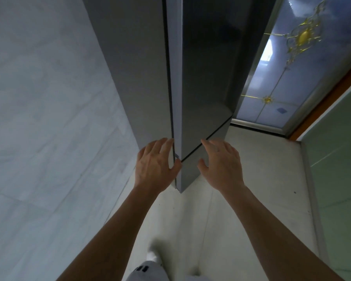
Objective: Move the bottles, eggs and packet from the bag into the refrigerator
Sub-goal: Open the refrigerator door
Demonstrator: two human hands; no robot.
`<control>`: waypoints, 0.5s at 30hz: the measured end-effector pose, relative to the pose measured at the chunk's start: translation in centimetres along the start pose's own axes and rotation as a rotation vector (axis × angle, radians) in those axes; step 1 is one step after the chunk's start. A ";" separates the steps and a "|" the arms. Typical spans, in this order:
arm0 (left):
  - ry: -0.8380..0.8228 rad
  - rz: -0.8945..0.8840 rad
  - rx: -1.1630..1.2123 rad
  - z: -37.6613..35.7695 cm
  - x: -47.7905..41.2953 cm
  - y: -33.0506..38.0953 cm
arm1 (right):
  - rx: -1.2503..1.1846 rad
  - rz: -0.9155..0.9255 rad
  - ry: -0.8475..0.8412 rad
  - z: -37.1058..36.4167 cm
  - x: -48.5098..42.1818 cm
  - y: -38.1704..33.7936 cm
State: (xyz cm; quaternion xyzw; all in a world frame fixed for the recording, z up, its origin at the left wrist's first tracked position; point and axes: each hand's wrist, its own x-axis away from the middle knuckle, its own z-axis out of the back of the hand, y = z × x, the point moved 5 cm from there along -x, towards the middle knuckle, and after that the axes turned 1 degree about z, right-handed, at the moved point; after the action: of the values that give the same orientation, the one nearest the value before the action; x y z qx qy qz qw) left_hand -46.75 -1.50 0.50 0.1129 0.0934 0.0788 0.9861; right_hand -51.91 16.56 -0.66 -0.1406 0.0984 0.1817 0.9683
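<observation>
Pale floor point(257, 179) below, grey refrigerator point(201, 78) at twelve o'clock, top cut off; left hand point(153, 165) lays relaxed fingers along its door edge, right hand point(221, 165) splayed alongside, contact unclear.

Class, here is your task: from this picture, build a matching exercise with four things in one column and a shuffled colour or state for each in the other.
Column one:
1 refrigerator
2 glass panel
3 wall at far right
4 left hand

Column two:
a pale green
b empty, fingers spread
c dark grey
d blue with gold ornament

Pairs: 1-c, 2-d, 3-a, 4-b.
</observation>
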 end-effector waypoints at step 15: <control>0.099 -0.120 0.168 0.2 -15.4 -6.0 | -0.056 -0.143 0.252 -1.7 -14.3 -0.4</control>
State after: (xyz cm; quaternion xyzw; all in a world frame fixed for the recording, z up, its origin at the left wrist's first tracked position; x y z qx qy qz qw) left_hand -60.88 -10.08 1.81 0.1854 0.1548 0.0172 0.9702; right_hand -65.12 11.00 1.27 -0.1959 0.2037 0.0958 0.9544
